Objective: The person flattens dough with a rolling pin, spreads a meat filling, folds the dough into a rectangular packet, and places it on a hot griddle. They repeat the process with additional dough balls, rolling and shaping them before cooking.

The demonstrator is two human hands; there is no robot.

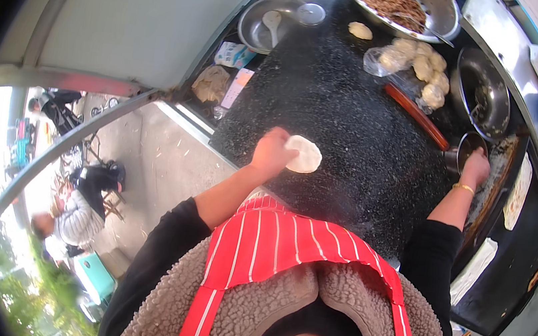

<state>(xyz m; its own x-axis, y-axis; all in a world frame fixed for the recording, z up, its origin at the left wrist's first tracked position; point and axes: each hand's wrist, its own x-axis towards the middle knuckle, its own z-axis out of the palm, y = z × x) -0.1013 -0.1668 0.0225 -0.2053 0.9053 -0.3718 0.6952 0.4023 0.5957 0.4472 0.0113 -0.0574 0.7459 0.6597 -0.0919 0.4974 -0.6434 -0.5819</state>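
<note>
My left hand (274, 154) grips the left edge of a flat round of dough (304, 155) near the front left edge of the black stone worktop (336, 111). At the right, my right hand (476, 166) is on the rim of a small metal container (468, 147); the fingers are partly hidden. A reddish-brown rolling pin (416, 116) lies just beyond that container. Behind the pin, several dough balls (423, 68) rest on and beside clear plastic. One flattened dough piece (360, 30) lies apart, near a big metal bowl of brown filling (446, 16).
A metal basin (482, 93) stands right of the dough. At the far right, long flat dough strips (474, 271) lie on a black griddle (502, 282). A metal bowl (254, 22) with a white ladle (272, 22) is back left. A person (79, 215) sits outside at left.
</note>
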